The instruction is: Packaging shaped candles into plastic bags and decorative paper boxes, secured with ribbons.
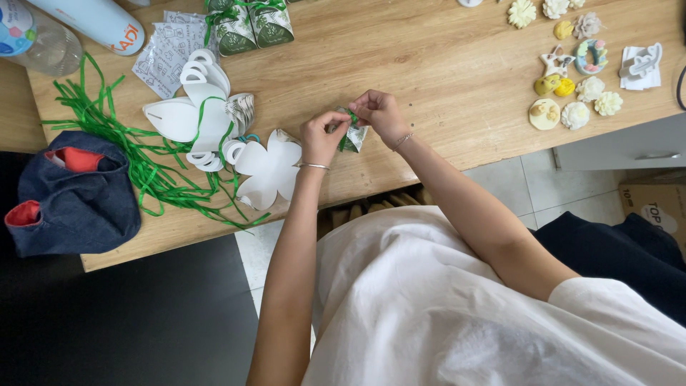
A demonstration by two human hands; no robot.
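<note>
Midway: left hand [321,136] and right hand [379,114], fingertips pinching green ribbon on small patterned box [352,136] at table centre; two tied boxes [251,25] at eleven o'clock, flat blanks [268,168] unfolded at nine.

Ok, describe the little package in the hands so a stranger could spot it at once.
On the wooden table, near its front edge, the left hand and right hand pinch a small green-and-white patterned box with green ribbon. Two similar boxes sit at the far edge; only this one is held.
</note>
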